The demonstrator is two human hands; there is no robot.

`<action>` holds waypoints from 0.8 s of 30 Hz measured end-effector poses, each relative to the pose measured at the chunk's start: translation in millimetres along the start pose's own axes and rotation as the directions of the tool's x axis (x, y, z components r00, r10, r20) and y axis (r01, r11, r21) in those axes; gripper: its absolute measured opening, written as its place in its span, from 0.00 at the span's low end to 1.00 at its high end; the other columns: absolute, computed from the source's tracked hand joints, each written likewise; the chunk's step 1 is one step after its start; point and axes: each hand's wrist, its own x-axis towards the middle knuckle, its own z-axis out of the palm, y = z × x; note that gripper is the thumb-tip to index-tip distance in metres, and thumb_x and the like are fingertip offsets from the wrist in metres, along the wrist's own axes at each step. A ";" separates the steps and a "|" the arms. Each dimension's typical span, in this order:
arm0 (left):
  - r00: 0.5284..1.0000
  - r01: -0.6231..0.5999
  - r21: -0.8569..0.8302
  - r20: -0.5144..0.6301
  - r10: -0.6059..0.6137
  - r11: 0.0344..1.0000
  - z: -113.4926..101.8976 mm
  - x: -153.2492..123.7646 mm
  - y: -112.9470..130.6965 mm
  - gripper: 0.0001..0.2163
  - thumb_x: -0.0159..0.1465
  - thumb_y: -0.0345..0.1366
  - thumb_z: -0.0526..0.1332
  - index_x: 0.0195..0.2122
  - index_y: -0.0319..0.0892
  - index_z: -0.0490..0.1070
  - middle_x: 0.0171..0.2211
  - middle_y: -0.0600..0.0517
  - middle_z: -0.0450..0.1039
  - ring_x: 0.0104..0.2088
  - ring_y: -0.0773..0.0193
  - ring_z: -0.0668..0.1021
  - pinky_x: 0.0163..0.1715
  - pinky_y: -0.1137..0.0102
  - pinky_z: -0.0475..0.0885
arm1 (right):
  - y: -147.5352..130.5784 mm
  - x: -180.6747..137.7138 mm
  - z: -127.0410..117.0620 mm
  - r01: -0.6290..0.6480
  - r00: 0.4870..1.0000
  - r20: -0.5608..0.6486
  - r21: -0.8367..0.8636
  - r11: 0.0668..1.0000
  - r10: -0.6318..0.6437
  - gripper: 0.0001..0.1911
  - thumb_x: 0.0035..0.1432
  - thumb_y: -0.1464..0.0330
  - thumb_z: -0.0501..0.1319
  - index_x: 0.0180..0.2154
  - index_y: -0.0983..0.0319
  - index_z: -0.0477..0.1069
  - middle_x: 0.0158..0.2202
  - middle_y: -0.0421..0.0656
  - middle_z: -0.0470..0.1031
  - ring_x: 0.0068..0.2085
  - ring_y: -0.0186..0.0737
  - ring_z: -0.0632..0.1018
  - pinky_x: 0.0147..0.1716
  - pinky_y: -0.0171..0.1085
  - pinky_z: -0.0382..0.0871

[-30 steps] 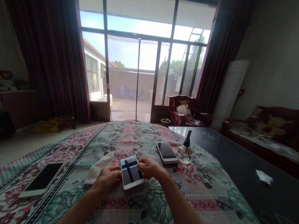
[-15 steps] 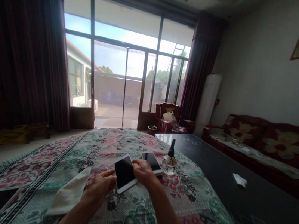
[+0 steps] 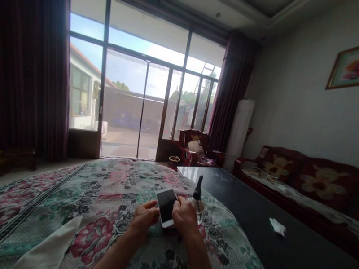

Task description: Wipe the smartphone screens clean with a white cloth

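Observation:
A white phone (image 3: 166,205) with a dark screen is held between both my hands over the flowered cloth (image 3: 108,214). My left hand (image 3: 145,217) grips its near left edge with curled fingers. My right hand (image 3: 184,216) closes on its right edge. Under my right hand a dark red edge of something shows; I cannot tell what it is. A small glass bottle with a black top (image 3: 197,196) stands just beyond my right hand.
A folded white cloth (image 3: 48,252) lies on the flowered cloth at the near left. The bare black table top (image 3: 283,255) stretches to the right, with a crumpled white scrap (image 3: 277,226) on it. A dark red sofa (image 3: 315,183) lines the right wall.
Both hands carried the white phone away from me and to the right, up beside the bottle. The view rose, and the phone at the near left left the picture.

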 end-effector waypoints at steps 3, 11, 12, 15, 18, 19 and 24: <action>0.997 -0.050 -0.002 0.054 0.050 0.999 3.5 2.9 -3.6 0.13 0.41 0.26 0.67 0.30 0.35 0.77 0.19 0.54 0.75 0.19 0.69 0.75 0.22 0.76 0.68 | 3.6 -1.1 3.0 -0.019 1.000 -0.003 -0.040 0.999 0.018 0.13 0.59 0.72 0.50 0.35 0.64 0.73 0.35 0.49 0.76 0.37 0.41 0.75 0.33 0.34 0.59; 0.981 -0.153 0.040 0.123 0.148 0.987 1.9 1.6 -6.8 0.14 0.40 0.30 0.68 0.31 0.37 0.79 0.21 0.55 0.76 0.22 0.68 0.75 0.22 0.77 0.67 | 6.5 -0.5 7.5 -0.057 0.998 0.038 -0.059 0.997 0.059 0.19 0.58 0.74 0.48 0.46 0.64 0.73 0.40 0.49 0.78 0.42 0.41 0.77 0.37 0.33 0.63; 0.980 -0.161 0.044 0.126 0.154 0.986 1.2 1.0 -6.9 0.15 0.40 0.30 0.67 0.31 0.37 0.80 0.22 0.54 0.77 0.23 0.67 0.76 0.23 0.77 0.67 | 5.9 -0.8 6.4 -0.055 0.997 0.043 -0.055 0.997 0.057 0.19 0.59 0.74 0.48 0.46 0.64 0.73 0.40 0.49 0.78 0.42 0.41 0.77 0.37 0.33 0.63; 0.978 -0.177 0.054 0.124 0.170 0.983 -0.4 -1.0 -7.8 0.14 0.41 0.32 0.67 0.32 0.38 0.80 0.24 0.53 0.78 0.25 0.65 0.77 0.25 0.76 0.69 | 3.6 -1.8 2.9 -0.046 0.998 0.046 -0.048 0.998 0.048 0.20 0.58 0.74 0.48 0.46 0.64 0.73 0.40 0.48 0.78 0.42 0.41 0.77 0.38 0.33 0.63; 0.977 -0.189 0.069 0.115 0.180 0.980 -2.0 -1.5 -9.8 0.14 0.42 0.34 0.66 0.32 0.38 0.80 0.26 0.52 0.80 0.27 0.64 0.78 0.27 0.75 0.70 | 1.6 -2.7 1.8 -0.033 0.998 0.049 -0.049 0.998 0.035 0.19 0.57 0.75 0.49 0.44 0.64 0.74 0.39 0.49 0.78 0.41 0.41 0.77 0.37 0.33 0.63; 0.976 -0.193 0.076 0.116 0.183 0.978 -2.6 -1.2 -10.6 0.14 0.43 0.34 0.66 0.32 0.39 0.80 0.26 0.52 0.80 0.28 0.63 0.78 0.27 0.75 0.70 | 1.1 -3.0 2.2 -0.027 0.998 0.052 -0.051 0.998 0.030 0.18 0.57 0.75 0.49 0.44 0.64 0.74 0.38 0.49 0.78 0.41 0.41 0.77 0.37 0.33 0.63; 0.974 -0.210 0.125 0.119 0.195 0.970 -4.5 2.0 -14.5 0.14 0.44 0.35 0.65 0.33 0.39 0.80 0.27 0.51 0.80 0.30 0.60 0.79 0.29 0.73 0.71 | -0.3 -4.6 6.6 0.002 0.998 0.059 -0.074 0.997 0.002 0.17 0.56 0.75 0.50 0.42 0.65 0.74 0.37 0.49 0.78 0.40 0.40 0.78 0.35 0.32 0.63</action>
